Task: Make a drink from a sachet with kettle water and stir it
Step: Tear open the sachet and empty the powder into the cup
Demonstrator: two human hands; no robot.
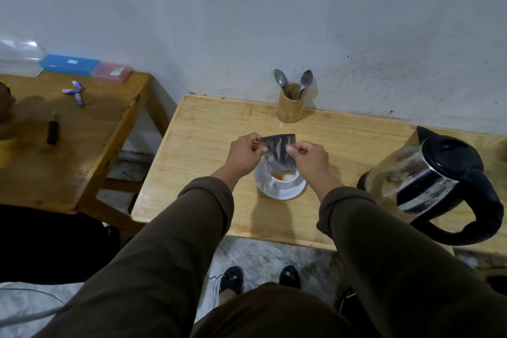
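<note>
A silver sachet hangs upended over a white cup that stands on a white saucer. Orange powder lies inside the cup. My left hand pinches the sachet's upper left corner and my right hand pinches its right side. To the right on the table stands a glass kettle with a black lid and handle. Two metal spoons stick up from a bamboo holder at the back by the wall.
The light wooden table meets the wall at its far edge. A second, darker table to the left carries batteries, a black tool, and blue and pink boxes. A gap separates the two tables.
</note>
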